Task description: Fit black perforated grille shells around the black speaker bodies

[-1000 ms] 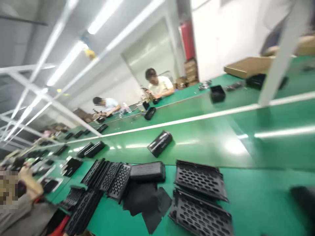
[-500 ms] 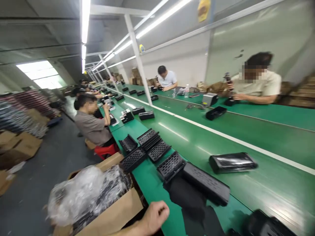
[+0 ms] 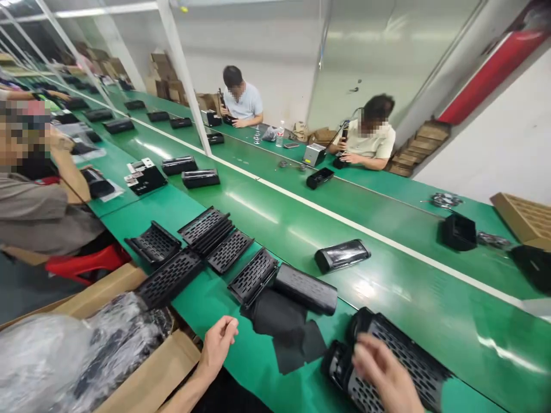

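My left hand [image 3: 217,344] hovers over the near edge of the green table [image 3: 267,367], fingers loosely curled with nothing in them. It is beside the cardboard box [image 3: 142,378]. My right hand [image 3: 381,376] is blurred and rests on a stack of black perforated grille shells [image 3: 390,358] at the near right. Its fingers lie over the top shell. Between my hands lie dark fabric sheets [image 3: 286,327] and a closed black speaker body [image 3: 306,288].
Several black grille shells [image 3: 206,241] lie in a row to the left. A finished speaker [image 3: 342,255] sits on the conveyor belt [image 3: 387,281]. The box holds plastic-wrapped parts [image 3: 69,355]. One person sits close at left [image 3: 38,195]; two people work across the belt [image 3: 370,137].
The view has swung from the left aisle back toward the table and to the right. My right hand has come into sight on the grille stack. My left hand has uncurled a little.
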Motion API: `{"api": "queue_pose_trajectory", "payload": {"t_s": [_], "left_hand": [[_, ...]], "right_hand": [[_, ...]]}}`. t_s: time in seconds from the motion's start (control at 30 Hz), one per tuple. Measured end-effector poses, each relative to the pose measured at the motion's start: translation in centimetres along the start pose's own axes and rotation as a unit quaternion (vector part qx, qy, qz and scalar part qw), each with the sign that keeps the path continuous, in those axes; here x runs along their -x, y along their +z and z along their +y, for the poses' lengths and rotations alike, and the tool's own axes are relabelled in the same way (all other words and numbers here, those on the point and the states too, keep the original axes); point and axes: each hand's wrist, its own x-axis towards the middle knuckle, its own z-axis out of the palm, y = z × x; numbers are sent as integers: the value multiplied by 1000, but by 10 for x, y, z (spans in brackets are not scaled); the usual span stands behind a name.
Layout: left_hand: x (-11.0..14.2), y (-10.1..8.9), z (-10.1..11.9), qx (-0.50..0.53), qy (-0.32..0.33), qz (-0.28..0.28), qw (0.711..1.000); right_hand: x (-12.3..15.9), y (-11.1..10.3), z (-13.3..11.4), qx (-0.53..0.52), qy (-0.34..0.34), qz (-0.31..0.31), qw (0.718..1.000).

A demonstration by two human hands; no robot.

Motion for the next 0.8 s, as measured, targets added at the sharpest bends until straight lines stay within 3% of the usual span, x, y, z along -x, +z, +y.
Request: {"api": "queue_pose_trajectory", "payload": {"t_s": [0.03,0.07,0.1,0.17,0.27,0.37,0.5,0.63,0.7,0.8], "left_hand": [[1,11,3,1,1,-19,1000],[3,20,7,2,1,-34,999],[7,29,11,3,2,-47,999],[15,40,21,6,2,-58,998],[32,41,27,19,-16,-33,999],[56,30,18,37,-58,15,998],[87,15,3,60,-117,95,987],[95,14,5,78,-150,101,980],[88,17,14,85,-135,70,985],[70,24,37,120,-101,27,987]], "right_hand": [[-21,0,-13,-28,7,1,1000],[-47,2,-27,-136,51,24,989],[-75,6,-42,-180,59,54,980],[-135,23,-68,-214,94,75,969],[-208,60,-91,-218,207,73,951],[-248,91,-95,-218,269,69,936],[-269,105,-94,-255,280,71,923],[-266,86,-109,-296,258,84,916],[-250,69,-120,-329,224,70,915],[-200,40,-129,-370,145,9,918]]}}
